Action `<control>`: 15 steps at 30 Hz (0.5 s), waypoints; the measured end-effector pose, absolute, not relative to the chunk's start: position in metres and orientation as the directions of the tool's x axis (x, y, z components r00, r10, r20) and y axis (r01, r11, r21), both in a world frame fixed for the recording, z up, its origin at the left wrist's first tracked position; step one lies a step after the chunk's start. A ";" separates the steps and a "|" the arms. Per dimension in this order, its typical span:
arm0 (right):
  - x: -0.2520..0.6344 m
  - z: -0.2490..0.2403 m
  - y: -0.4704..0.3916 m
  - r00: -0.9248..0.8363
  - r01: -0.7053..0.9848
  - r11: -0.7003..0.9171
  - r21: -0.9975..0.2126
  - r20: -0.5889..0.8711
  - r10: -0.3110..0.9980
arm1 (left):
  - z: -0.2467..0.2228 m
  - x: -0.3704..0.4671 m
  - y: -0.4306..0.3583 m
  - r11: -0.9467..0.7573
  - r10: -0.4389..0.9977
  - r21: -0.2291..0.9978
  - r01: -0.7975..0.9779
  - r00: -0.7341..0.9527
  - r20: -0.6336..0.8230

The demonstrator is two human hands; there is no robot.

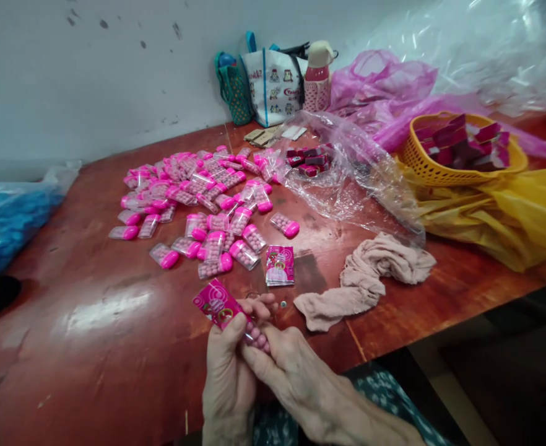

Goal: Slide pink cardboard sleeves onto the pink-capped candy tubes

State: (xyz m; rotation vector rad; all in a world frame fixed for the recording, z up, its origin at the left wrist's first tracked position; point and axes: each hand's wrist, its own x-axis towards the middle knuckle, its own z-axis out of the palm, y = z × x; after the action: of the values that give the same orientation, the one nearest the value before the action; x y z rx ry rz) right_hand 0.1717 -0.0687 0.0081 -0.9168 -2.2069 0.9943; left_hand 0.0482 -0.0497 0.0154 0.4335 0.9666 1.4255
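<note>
My left hand [230, 365] is closed on a printed pink label sleeve [224, 311], its thumb lying across the lower part. My right hand [289, 359] grips a small clear candy container [257, 337] full of pink balls. The container's upper end meets the sleeve between my hands; my fingers hide how far one is inside the other. Just beyond my fingers lies a small stack of the same pink labels [280, 266]. Past it spreads a large heap of candy containers with pink caps [184, 179]. One capped container [285, 225] lies apart, right of the heap.
A crumpled beige cloth [366, 279] lies to the right. Behind it are a clear plastic bag [347, 179] with dark red pieces, a yellow basket [468, 176] and yellow plastic [486, 210]. A tote bag [273, 87] and bottle [318, 74] stand by the wall. Blue bagged items [13, 217] sit left.
</note>
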 end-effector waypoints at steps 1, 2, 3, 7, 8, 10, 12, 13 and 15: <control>0.172 0.009 -0.069 -0.664 0.356 0.520 -0.776 0.182 0.725 | 0.016 0.049 -0.050 0.170 0.941 0.768 -0.618 -0.130 -0.313; 0.171 0.011 -0.069 -0.684 0.348 0.505 -0.790 0.155 0.713 | 0.017 0.049 -0.050 0.191 0.936 0.772 -0.606 -0.125 -0.330; 0.171 0.015 -0.068 -0.670 0.345 0.447 -0.825 0.118 0.733 | 0.019 0.051 -0.050 0.219 0.930 0.777 -0.591 -0.114 -0.349; 0.165 0.036 -0.057 -0.495 0.256 0.041 -0.966 -0.094 0.864 | 0.024 0.057 -0.054 0.316 0.918 0.767 -0.558 -0.026 -0.397; 0.164 0.038 -0.054 -0.463 0.192 -0.022 -0.981 -0.110 0.880 | 0.025 0.059 -0.056 0.322 0.917 0.759 -0.566 -0.015 -0.400; 0.162 0.037 -0.051 -0.422 0.036 -0.133 -0.990 -0.136 0.896 | 0.024 0.061 -0.058 0.313 0.906 0.741 -0.594 -0.046 -0.420; 0.160 0.028 -0.049 -0.462 -0.137 -0.307 -0.942 -0.214 0.861 | 0.022 0.060 -0.060 0.290 0.883 0.721 -0.629 -0.115 -0.455; 0.159 0.023 -0.049 -0.517 -0.220 -0.411 -0.885 -0.251 0.818 | 0.022 0.058 -0.060 0.278 0.872 0.713 -0.644 -0.142 -0.468; 0.157 0.013 -0.047 -0.645 -0.328 -0.575 -0.750 -0.267 0.716 | 0.021 0.055 -0.060 0.268 0.866 0.698 -0.664 -0.152 -0.477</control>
State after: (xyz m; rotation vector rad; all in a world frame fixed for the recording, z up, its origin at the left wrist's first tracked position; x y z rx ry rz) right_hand 0.1569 -0.0475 0.0128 -0.7518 -0.8998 2.2197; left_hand 0.0546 -0.0598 0.0210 0.2438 1.0720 1.3568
